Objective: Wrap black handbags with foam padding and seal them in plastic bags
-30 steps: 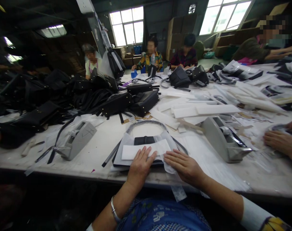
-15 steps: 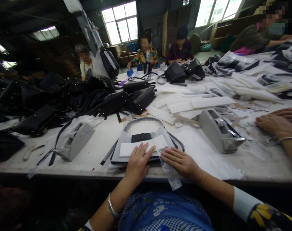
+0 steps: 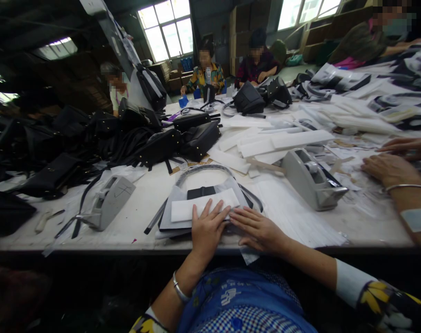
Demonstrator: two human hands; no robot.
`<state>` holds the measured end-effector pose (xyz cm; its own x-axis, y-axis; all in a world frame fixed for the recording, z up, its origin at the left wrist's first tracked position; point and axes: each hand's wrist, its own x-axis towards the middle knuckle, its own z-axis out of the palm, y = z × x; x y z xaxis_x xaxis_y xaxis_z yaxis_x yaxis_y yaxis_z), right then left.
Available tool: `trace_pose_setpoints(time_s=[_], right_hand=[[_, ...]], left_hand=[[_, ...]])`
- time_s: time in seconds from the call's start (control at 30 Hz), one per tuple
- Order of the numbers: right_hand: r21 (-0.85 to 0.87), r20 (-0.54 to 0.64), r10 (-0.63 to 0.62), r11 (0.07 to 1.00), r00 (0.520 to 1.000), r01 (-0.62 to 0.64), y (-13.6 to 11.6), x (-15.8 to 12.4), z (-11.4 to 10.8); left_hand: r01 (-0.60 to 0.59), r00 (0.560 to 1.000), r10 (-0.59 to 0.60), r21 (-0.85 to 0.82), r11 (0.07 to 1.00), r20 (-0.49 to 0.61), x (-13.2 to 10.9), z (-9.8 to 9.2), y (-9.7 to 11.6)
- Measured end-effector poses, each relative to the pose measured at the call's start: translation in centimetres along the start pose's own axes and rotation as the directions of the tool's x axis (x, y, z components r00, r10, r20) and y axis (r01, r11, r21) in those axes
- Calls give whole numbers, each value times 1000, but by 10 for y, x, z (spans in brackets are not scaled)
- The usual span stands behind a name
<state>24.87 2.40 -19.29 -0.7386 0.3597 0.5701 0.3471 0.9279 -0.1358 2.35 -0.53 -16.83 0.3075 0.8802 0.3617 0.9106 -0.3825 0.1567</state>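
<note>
A black handbag (image 3: 164,224) lies flat at the table's front edge, its handle (image 3: 205,169) wrapped and pointing away from me. Across the bag rests a white foam strip (image 3: 182,210), with a black band (image 3: 200,192) showing just above it. My left hand (image 3: 208,226) presses on the strip's lower edge, fingers spread. Beside it, my right hand (image 3: 260,229) lies flat on the bag's right side, fingers stretched out. A piece of clear film (image 3: 248,255) hangs below my right hand over the table edge.
Grey tape dispensers stand left (image 3: 113,203) and right (image 3: 312,180). Thin white sheets (image 3: 296,212) lie right of the bag. Foam strips (image 3: 283,143) and black bags (image 3: 158,145) are heaped behind. A co-worker's hand (image 3: 390,169) is at far right; other people sit across the table.
My left hand has slid right along the foam strip, closer to my right hand. My right hand has shifted slightly, and less film shows below it. The view has moved a little.
</note>
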Motion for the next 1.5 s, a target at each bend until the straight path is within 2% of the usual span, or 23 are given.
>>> trace_pose_setpoints(time_s=[0.07,0.13,0.23,0.3,0.37,0.47,0.57,0.67,0.73,0.8,0.83,0.93,1.03,1.17,1.23,1.27,1.33,1.4,1.43,1.5], right_hand=[[84,-2,40,996,999,-40,0,4,-6],[112,-68,90,990,994,-82,1,9,-7],[11,-171,136,991,976,-136,5,14,0],[-76,-161,123,988,979,-137,6,15,4],[-130,-120,95,985,988,-111,5,17,3],[-144,-57,91,985,994,-98,3,27,-12],[-87,-6,130,988,991,-130,10,54,-29],[-99,76,175,981,982,-168,33,91,-25],[-139,251,197,976,948,-166,50,111,-11],[-174,419,226,971,879,-166,63,123,4],[-192,466,244,966,850,-172,66,125,10],[-250,481,305,946,822,-206,67,124,19],[-293,479,355,927,803,-235,64,126,17],[-265,513,339,936,789,-230,70,135,10],[-221,528,306,950,792,-220,73,128,1],[-184,502,289,957,815,-226,72,119,-5],[-73,367,250,968,896,-240,60,92,-19],[50,192,175,981,966,-187,37,56,-33],[84,146,124,987,981,-137,23,37,-39],[80,206,20,996,978,-37,-7,3,-42]], left_hand=[[-1,999,2,13,1000,-32,-2,3,-1],[-11,998,12,22,1000,-68,-3,6,-2],[-29,992,32,25,999,-120,-4,9,-1],[-45,988,48,25,999,-145,-4,12,-1],[-58,983,63,31,998,-172,-5,16,0],[-66,969,74,42,997,-237,-6,23,0],[-78,949,87,42,996,-304,-6,27,-1],[-79,940,88,41,996,-329,-6,28,-1],[-72,937,82,39,997,-341,-6,29,-1],[-66,932,74,33,997,-355,-6,31,-1],[-62,930,68,27,998,-360,-6,33,-1],[-60,925,59,9,998,-376,-6,36,-1],[-62,921,56,-3,998,-386,-5,35,-1],[-72,925,58,-23,997,-375,-5,31,-1],[-76,931,63,-23,997,-360,-5,30,-1],[-75,933,64,-18,997,-354,-5,29,-1],[-75,937,69,-4,997,-341,-6,29,-1],[-81,943,79,6,997,-324,-7,28,-2],[-86,946,84,7,996,-312,-7,28,-3],[-93,954,89,1,996,-286,-7,28,-4]])
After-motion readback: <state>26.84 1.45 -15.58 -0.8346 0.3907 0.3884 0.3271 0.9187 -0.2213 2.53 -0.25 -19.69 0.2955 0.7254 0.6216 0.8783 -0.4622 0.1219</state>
